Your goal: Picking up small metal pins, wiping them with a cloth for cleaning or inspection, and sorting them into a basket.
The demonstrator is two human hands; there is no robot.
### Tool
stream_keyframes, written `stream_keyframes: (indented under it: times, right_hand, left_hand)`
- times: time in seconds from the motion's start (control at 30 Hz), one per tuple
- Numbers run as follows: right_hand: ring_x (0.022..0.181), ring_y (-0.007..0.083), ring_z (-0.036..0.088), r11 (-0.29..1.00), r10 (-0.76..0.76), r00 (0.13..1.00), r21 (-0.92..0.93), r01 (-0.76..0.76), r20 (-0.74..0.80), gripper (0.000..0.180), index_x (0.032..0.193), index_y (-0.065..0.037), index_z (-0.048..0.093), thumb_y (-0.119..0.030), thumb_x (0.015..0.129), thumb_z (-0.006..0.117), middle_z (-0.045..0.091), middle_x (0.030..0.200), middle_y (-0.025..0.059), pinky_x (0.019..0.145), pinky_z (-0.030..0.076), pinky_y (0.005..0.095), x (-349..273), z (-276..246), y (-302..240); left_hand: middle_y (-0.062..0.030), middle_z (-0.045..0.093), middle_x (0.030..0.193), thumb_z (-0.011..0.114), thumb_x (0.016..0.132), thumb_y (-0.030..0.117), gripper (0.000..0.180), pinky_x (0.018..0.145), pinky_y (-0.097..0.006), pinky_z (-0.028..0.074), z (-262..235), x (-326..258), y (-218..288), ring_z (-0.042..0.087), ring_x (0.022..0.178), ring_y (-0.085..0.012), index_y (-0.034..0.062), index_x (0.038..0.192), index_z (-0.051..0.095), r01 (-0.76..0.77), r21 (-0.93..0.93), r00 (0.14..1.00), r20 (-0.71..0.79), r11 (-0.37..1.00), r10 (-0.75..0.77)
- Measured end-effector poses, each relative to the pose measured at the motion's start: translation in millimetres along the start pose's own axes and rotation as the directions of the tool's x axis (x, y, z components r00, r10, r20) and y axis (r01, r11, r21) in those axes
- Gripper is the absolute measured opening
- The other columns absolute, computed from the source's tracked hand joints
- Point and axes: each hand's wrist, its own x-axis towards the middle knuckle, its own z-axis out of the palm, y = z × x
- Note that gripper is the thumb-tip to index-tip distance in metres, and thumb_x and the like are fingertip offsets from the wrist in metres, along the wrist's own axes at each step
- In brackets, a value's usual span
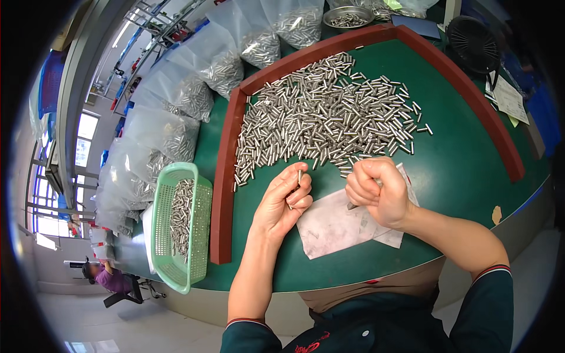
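Note:
A wide heap of small metal pins (329,112) lies spread over the green table (453,129). At the heap's near edge, my left hand (285,197) is closed with a metal pin (299,176) between thumb and fingers; more metal shows lower in its curled fingers. My right hand (379,188) is closed into a loose fist above a stained whitish cloth (335,226). A bit of grey metal (351,206) pokes out below that fist, and the rest of what it holds is hidden by the fingers.
Dark red wooden rails (226,194) border the heap on the left, back and right. A green plastic basket (203,235) with pins inside stands left of the rail. Clear bags of pins (223,70) line the left and back. A metal bowl (347,12) and black fan (472,42) stand behind.

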Motion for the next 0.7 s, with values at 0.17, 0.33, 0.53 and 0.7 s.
stream_keyframes:
  times: [0.17, 0.33, 0.53, 0.7]
  right_hand:
    - [0.037, 0.0077, 0.017, 1.000, -0.007, 1.000, -0.013, 0.007, 0.000, 0.036, 0.046, -0.012, 0.026, -0.019, 0.080, 0.034, 0.024, 0.040, -0.0017, 0.039, 0.015, 0.0245, 0.0, -2.8, 1.6]
    - [0.037, 0.0074, 0.017, 1.000, -0.002, 1.000, 0.008, 0.002, -0.010, 0.036, 0.046, -0.011, 0.026, -0.018, 0.081, 0.034, 0.024, 0.040, -0.0017, 0.039, 0.016, 0.0242, 1.7, -5.3, -1.5]
    - [0.036, 0.0074, 0.017, 0.999, 0.025, 0.999, 0.046, -0.024, -0.022, 0.035, 0.046, -0.011, 0.026, -0.015, 0.080, 0.034, 0.024, 0.040, -0.0020, 0.038, 0.015, 0.0239, 3.6, 6.6, 1.4]
    - [0.033, 0.0072, 0.015, 0.999, 0.003, 0.996, -0.040, -0.007, -0.089, 0.036, 0.046, -0.014, 0.026, -0.021, 0.082, 0.031, 0.021, 0.038, -0.0039, 0.036, 0.016, 0.0240, -0.6, 4.4, 1.2]
  left_hand:
    - [-0.0084, 0.057, 0.082, 0.050, 0.085, 0.011, 0.021, 0.044, -0.017, 0.027, 0.7, 1.1, -1.0, 0.033, 0.047, -0.0037, 0.0018, 0.104, 0.050, 0.024, -0.005, 0.998, -0.059, 1.000, -0.024]
    - [-0.0099, 0.058, 0.082, 0.049, 0.086, 0.012, 0.021, 0.044, -0.017, 0.028, 0.9, 4.9, 0.4, 0.032, 0.047, -0.0040, 0.0010, 0.104, 0.050, 0.022, -0.025, 0.999, -0.044, 0.999, -0.023]
    - [-0.0020, 0.045, 0.066, 0.045, 0.089, 0.021, 0.021, 0.042, -0.017, 0.026, -1.9, -6.0, 5.7, 0.030, 0.047, -0.0039, 0.0030, 0.098, 0.050, 0.054, -0.142, 0.996, -0.063, 0.988, -0.064]
    - [0.0035, 0.036, 0.061, 0.042, 0.091, 0.024, 0.020, 0.041, -0.018, 0.020, 15.2, -14.9, 33.9, 0.026, 0.047, -0.0025, 0.0053, 0.087, 0.048, -0.363, 0.577, 0.812, -0.191, 0.732, 0.552]
